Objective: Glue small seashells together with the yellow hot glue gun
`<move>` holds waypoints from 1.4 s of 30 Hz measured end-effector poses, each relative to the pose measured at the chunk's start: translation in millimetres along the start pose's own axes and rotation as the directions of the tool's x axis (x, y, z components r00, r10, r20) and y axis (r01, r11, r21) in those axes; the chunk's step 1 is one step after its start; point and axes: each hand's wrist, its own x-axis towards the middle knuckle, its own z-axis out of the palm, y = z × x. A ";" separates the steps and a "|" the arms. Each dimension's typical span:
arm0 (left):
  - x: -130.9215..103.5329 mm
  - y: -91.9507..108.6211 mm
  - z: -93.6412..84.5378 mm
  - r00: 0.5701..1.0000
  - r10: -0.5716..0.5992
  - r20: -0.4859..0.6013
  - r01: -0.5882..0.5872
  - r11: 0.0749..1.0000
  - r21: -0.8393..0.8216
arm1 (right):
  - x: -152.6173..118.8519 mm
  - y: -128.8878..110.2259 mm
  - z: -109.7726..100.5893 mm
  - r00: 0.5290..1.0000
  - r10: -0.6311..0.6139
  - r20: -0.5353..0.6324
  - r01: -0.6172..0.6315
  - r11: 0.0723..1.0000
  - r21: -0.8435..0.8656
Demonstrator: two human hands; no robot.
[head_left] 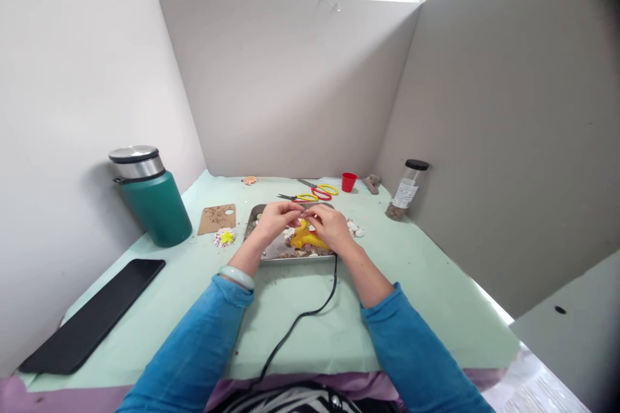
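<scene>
My left hand [279, 219] and my right hand [328, 226] meet above a metal tray [285, 261]. Both are closed, thumbs and forefingers pinched together around something small that I cannot make out. Beneath them in the tray lies a yellow glue gun [306, 239], partly covered by my right hand, with a black cord [300, 317] running from it toward me. Small shells and bits are scattered in the tray around it. White shells [356, 230] lie just right of the tray.
Behind the tray are two pairs of scissors [327, 190], a red cup [349, 182] and a grey-brown piece [372, 183]. A clear jar [407, 190] leans at right. Left stand a green bottle [155, 206], brown card [216, 219], flower piece [225, 237] and black slab [97, 313]. Grey panels enclose the table.
</scene>
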 end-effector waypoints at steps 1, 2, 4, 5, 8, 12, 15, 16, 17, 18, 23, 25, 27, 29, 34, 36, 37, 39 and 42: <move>0.1 0.4 -0.2 1.000 -0.006 0.003 0.006 1.000 0.009 | 0.0 -0.2 -0.3 1.000 0.001 -0.001 -0.001 1.000 0.003; 0.1 1.0 -0.4 1.000 -0.012 0.005 0.012 1.000 0.014 | 0.0 -0.3 -0.6 1.000 0.002 -0.002 -0.002 1.000 0.008; -0.1 2.8 -0.9 1.000 -0.020 0.017 0.020 1.000 0.020 | 0.1 -0.5 -1.0 1.000 0.010 -0.002 -0.010 1.000 0.022; -0.4 3.7 -1.0 0.999 -0.023 0.026 0.022 0.999 0.025 | 0.2 -0.4 -1.0 1.000 0.016 0.000 -0.016 1.000 0.027; -1.1 5.7 -0.9 0.998 -0.026 0.059 0.023 0.998 0.053 | 0.5 0.1 -0.8 1.000 0.031 0.003 -0.031 0.999 0.026; -1.6 6.2 0.2 0.998 -0.014 0.057 0.008 0.996 0.088 | 0.8 0.7 -0.3 0.999 0.038 0.007 -0.038 0.999 0.011; -1.6 6.9 -0.6 0.999 0.003 0.035 -0.008 0.990 0.141 | 0.7 -0.7 -0.3 1.000 0.013 0.010 -0.013 1.000 0.018; -1.6 7.3 -1.5 0.999 0.007 0.031 -0.012 0.986 0.165 | 0.6 -1.6 -0.5 1.000 -0.001 0.013 0.000 1.000 0.029; -1.7 7.8 -2.7 0.999 0.009 0.031 -0.014 0.982 0.188 | 0.5 -2.6 -0.6 1.000 -0.013 0.017 0.012 0.999 0.041; -1.8 8.3 -4.1 0.999 0.007 0.034 -0.014 0.978 0.207 | 0.4 -3.7 -0.8 1.000 -0.022 0.022 0.021 0.998 0.055; -2.7 10.0 -12.4 0.994 0.024 0.103 -0.047 0.972 0.231 | 0.4 -7.6 -2.0 0.999 -0.028 0.025 0.025 0.993 0.115; -3.1 10.8 -15.6 0.991 0.024 0.132 -0.055 0.971 0.234 | 0.6 -8.7 -2.2 1.000 -0.021 0.024 0.017 0.991 0.133; -3.5 12.2 -18.1 0.989 0.014 0.151 -0.052 0.966 0.252 | 0.8 -10.1 -2.1 1.000 -0.017 0.022 0.014 0.989 0.150; -3.8 13.6 -19.2 0.989 0.010 0.148 -0.052 0.958 0.281 | 1.1 -12.0 -2.1 1.000 -0.012 0.006 0.010 0.983 0.181; -3.3 10.6 -15.2 0.991 0.038 0.128 -0.078 0.942 0.327 | 1.1 -15.8 -3.4 1.000 0.011 -0.016 -0.006 0.969 0.246; -2.2 7.1 -12.9 0.990 0.070 0.124 -0.110 0.929 0.353 | 0.5 -15.6 -4.2 1.000 0.021 0.009 -0.023 0.973 0.231; -1.7 5.6 -11.9 0.990 0.080 0.116 -0.117 0.923 0.366 | 0.2 -15.2 -4.4 0.999 0.031 0.016 -0.034 0.975 0.219; -0.9 3.9 -10.3 0.991 0.086 0.098 -0.117 0.923 0.367 | -0.3 -14.1 -4.4 0.999 0.049 0.012 -0.050 0.978 0.200; -0.8 5.0 -8.6 0.994 0.084 0.073 -0.102 0.951 0.293 | 0.0 -13.1 -3.3 0.998 0.064 -0.002 -0.061 0.970 0.233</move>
